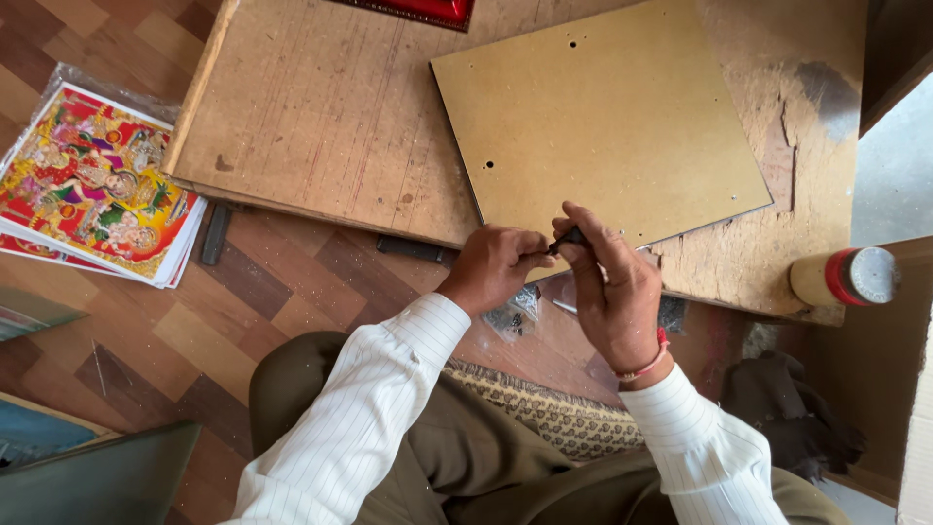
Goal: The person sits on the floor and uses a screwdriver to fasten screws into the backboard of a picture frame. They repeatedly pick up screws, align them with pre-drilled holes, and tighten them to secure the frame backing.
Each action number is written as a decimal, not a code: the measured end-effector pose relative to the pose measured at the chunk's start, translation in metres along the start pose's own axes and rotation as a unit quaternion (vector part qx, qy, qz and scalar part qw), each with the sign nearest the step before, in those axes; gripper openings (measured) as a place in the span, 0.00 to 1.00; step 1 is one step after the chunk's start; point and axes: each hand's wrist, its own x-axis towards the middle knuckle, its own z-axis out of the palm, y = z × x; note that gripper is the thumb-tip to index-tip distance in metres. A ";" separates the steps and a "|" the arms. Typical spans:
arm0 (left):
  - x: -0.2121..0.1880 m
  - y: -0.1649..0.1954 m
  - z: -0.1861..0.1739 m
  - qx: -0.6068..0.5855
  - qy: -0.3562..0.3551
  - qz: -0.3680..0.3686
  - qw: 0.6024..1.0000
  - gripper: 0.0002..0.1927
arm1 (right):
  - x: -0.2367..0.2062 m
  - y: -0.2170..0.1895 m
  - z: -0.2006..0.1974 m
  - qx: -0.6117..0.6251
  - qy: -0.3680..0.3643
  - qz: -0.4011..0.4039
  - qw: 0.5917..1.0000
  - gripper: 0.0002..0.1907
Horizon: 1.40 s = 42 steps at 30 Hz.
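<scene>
The grip of the right hand point(614, 292) is closed on a small dark piece point(568, 237), pinched between thumb and fingertips just below the centre of the frame; what kind of piece it is cannot be told at this size. The left hand point(494, 266) is curled shut too, its fingertips meeting the same piece from the left, so both hands share it. They work right at the near edge of a tan backing board point(603, 117), which lies flat on the worn wooden table point(321, 107) in the upper middle of the frame.

To do this well, the piece wants to stay low and close to the board's edge, with one hand steadying while the other does the fine turning or pressing; loose pinching would likely let so small a thing slip.

A small clear bag of dark bits point(515, 316) lies just below the hands. A stack of colourful prints point(92, 185) sits at the left, and a bottle with a red band point(844, 277) lies at the right edge.
</scene>
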 end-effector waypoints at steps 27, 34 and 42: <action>-0.001 -0.005 0.003 -0.027 0.025 0.026 0.999 0.09 | -0.001 0.003 -0.002 -0.017 -0.010 0.014 1.000 0.17; 0.001 -0.003 0.000 -0.050 0.029 0.047 0.997 0.10 | 0.000 0.005 -0.005 -0.050 0.004 0.007 0.999 0.10; 0.000 0.000 -0.001 0.003 0.028 0.063 0.998 0.07 | 0.003 -0.006 0.000 -0.042 0.025 0.027 0.998 0.12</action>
